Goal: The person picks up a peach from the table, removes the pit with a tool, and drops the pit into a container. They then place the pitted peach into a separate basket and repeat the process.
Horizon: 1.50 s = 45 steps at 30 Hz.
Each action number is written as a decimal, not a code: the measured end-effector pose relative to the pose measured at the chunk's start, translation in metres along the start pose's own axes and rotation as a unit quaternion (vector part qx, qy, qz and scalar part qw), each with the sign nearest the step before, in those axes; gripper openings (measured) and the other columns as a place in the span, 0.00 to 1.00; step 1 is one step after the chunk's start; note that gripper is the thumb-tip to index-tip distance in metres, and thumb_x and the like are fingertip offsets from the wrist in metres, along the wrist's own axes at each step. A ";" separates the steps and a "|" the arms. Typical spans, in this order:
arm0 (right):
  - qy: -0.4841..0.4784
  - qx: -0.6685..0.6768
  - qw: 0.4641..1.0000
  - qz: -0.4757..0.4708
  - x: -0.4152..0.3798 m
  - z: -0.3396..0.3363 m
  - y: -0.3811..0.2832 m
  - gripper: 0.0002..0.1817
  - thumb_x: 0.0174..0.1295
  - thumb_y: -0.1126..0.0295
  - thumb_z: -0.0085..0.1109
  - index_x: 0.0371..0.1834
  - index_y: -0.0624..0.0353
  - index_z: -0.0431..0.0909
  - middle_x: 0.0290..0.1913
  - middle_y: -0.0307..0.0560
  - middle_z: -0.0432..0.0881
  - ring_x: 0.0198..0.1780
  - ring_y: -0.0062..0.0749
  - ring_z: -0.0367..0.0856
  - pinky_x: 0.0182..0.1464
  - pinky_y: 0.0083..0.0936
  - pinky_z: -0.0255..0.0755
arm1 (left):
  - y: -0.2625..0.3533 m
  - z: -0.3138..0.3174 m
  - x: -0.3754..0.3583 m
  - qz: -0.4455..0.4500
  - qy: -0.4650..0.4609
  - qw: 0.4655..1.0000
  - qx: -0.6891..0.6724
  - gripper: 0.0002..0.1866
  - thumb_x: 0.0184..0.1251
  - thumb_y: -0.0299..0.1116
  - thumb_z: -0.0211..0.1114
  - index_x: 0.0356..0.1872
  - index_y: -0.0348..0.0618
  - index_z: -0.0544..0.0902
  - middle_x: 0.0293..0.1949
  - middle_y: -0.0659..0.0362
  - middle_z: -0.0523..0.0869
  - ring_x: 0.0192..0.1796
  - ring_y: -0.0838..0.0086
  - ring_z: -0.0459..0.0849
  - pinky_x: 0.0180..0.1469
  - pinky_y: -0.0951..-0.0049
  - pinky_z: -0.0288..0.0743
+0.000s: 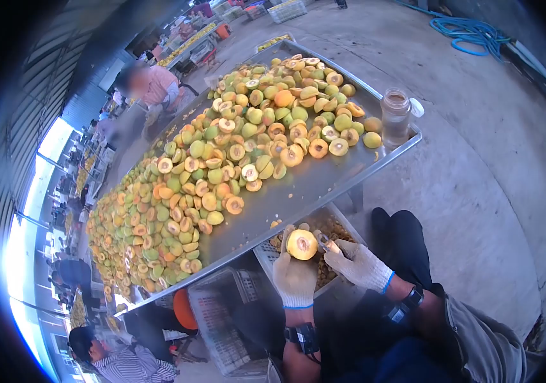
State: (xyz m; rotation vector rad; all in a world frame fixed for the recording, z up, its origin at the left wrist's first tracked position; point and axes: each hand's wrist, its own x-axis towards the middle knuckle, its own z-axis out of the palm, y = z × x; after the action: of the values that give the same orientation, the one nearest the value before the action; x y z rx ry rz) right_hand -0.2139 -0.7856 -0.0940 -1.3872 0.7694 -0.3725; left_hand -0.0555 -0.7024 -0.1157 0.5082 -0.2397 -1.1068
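Note:
My left hand, in a white knit glove, holds a halved yellow peach with its cut face up and the brown stone hollow showing. Closed around a small pitting tool with a metal loop end, my gloved right hand is just right of the peach. The tool's tip is close to the fruit's edge. Below both hands, a white plastic crate contains many brown pits. Beyond them, a large heap of green, yellow and orange peach halves covers much of a metal table.
A clear bottle stands at the table's right corner. Grey crates and an orange round object are under the near side. One person works across the table, another at lower left. A blue hose lies coiled on the floor.

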 end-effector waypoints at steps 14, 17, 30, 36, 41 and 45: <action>0.032 -0.189 0.979 -0.062 -0.010 0.024 -0.016 0.22 0.75 0.51 0.58 0.52 0.62 0.80 0.35 0.69 0.85 0.42 0.71 0.83 0.41 0.54 0.75 | -0.013 0.010 -0.012 0.045 0.089 0.994 0.037 0.28 0.80 0.48 0.58 0.71 0.39 0.72 0.65 0.45 0.80 0.64 0.50 0.81 0.66 0.48 0.76; 0.032 -0.216 0.974 -0.059 -0.008 0.029 -0.013 0.23 0.76 0.50 0.55 0.58 0.61 0.79 0.37 0.70 0.85 0.42 0.71 0.84 0.43 0.57 0.75 | -0.016 0.016 -0.009 0.068 0.131 0.986 0.084 0.26 0.83 0.50 0.55 0.67 0.38 0.73 0.60 0.47 0.81 0.60 0.52 0.82 0.62 0.50 0.79; 0.018 -0.168 0.985 -0.044 -0.003 0.036 -0.024 0.28 0.80 0.50 0.48 0.60 0.70 0.75 0.37 0.74 0.85 0.40 0.72 0.85 0.44 0.55 0.76 | -0.020 0.018 0.007 0.069 0.183 0.975 0.107 0.19 0.81 0.43 0.54 0.56 0.37 0.76 0.51 0.49 0.82 0.51 0.55 0.85 0.49 0.54 0.85; -0.011 -0.204 0.979 0.010 0.000 0.037 -0.016 0.28 0.80 0.49 0.48 0.67 0.63 0.73 0.39 0.73 0.86 0.42 0.69 0.86 0.45 0.55 0.78 | -0.018 0.022 0.003 0.087 0.216 0.951 0.206 0.16 0.80 0.40 0.52 0.50 0.36 0.80 0.48 0.49 0.84 0.49 0.57 0.87 0.52 0.58 0.84; -0.016 -0.237 0.971 -0.006 0.001 0.036 -0.022 0.28 0.79 0.49 0.49 0.65 0.64 0.73 0.38 0.72 0.86 0.42 0.69 0.86 0.45 0.55 0.78 | -0.013 0.030 0.006 0.055 0.259 0.947 0.180 0.19 0.82 0.44 0.52 0.49 0.34 0.81 0.47 0.49 0.85 0.47 0.60 0.87 0.52 0.61 0.84; -0.026 -0.238 0.971 -0.024 0.003 0.034 -0.020 0.27 0.79 0.49 0.50 0.63 0.64 0.74 0.38 0.71 0.86 0.42 0.68 0.87 0.45 0.53 0.78 | -0.009 0.038 0.002 0.073 0.243 0.950 0.181 0.20 0.84 0.44 0.52 0.47 0.34 0.81 0.45 0.49 0.85 0.44 0.62 0.87 0.48 0.63 0.85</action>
State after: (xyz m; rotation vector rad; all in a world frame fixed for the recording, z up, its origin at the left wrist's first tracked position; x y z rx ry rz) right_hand -0.1851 -0.7662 -0.0759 -1.8602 0.8144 -0.1914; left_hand -0.0778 -0.7177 -0.0880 1.0552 -0.0437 -0.7636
